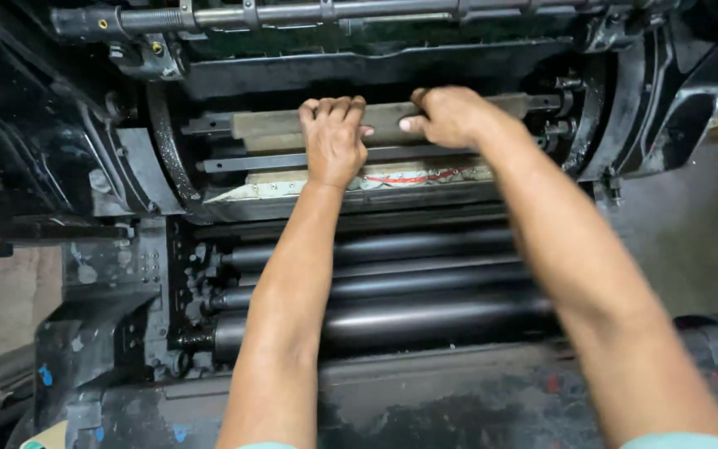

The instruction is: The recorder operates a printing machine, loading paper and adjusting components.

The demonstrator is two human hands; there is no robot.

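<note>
While looking down from the head camera, both arms reach over the rollers:
Left hand (333, 141): fingers curled over the flat tan bar (384, 122), gripping it.
Right hand (449, 116): closed on the same bar, thumb underneath.
Bar: lies across the press cylinder gap (dull, worn metal).
Below: three glossy black rollers (392, 283), grimy ink-stained frame (459, 399).
</note>
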